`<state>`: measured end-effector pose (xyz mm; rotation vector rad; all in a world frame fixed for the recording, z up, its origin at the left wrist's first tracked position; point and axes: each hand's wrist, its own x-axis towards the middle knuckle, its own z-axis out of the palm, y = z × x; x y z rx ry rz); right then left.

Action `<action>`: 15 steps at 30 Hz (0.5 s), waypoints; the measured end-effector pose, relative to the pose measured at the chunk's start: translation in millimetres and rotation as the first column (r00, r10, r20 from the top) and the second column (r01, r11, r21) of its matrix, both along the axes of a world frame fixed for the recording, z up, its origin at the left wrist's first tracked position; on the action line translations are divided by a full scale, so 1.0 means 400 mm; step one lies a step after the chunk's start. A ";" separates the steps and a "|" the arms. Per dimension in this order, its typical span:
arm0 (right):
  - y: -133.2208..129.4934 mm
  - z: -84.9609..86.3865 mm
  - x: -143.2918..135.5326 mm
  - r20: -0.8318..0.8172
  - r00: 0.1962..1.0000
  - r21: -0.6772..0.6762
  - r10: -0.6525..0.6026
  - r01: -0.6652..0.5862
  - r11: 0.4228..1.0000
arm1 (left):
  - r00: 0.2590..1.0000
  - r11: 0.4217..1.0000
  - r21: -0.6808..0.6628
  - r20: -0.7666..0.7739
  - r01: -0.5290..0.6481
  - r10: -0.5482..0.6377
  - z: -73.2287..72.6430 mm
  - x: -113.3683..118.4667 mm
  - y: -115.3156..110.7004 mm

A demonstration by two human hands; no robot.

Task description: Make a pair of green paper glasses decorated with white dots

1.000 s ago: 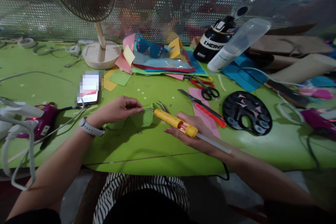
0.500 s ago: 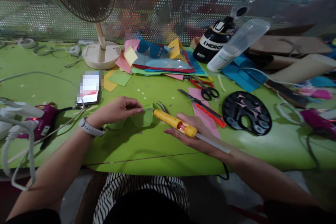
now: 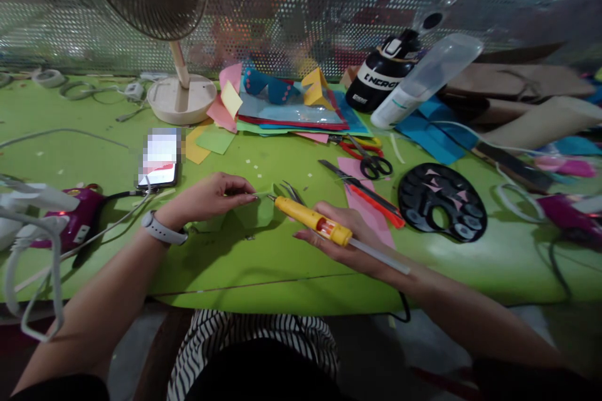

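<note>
My left hand [image 3: 217,195] pinches the edge of a light green paper piece [image 3: 254,213] between thumb and fingers. The paper nearly matches the table, so its full outline is hard to make out. In my right hand [image 3: 345,235] is a yellow glue gun [image 3: 305,216], with a clear glue stick out of its back end. Its nozzle points left and is at the paper's upper edge, close to my left fingertips; I cannot tell whether it touches. Tweezers [image 3: 292,191] lie on the table just behind the glue gun's front end.
A phone [image 3: 161,160], a fan [image 3: 183,99] and cables are on the left. Scissors [image 3: 374,166], a red utility knife [image 3: 376,203] and a black palette-shaped piece [image 3: 442,203] lie on the right. Paper sheets [image 3: 291,116] and a black bottle [image 3: 376,78] stand behind.
The blue paper mask and the folded pink and yellow papers at the back have shifted slightly. Both hands stay almost still.
</note>
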<state>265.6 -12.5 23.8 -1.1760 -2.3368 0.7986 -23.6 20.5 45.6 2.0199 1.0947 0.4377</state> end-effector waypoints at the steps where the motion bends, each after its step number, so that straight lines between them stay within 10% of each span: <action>1: 0.000 0.002 -0.001 0.007 1.000 0.002 -0.003 0.003 1.000 | 1.000 1.000 0.001 -0.003 0.000 0.000 0.000 0.000 0.000; 15: -0.002 0.019 -0.012 0.095 0.995 0.080 0.011 -0.018 0.997 | 1.000 1.000 0.027 -0.009 0.002 -0.002 0.004 0.001 -0.002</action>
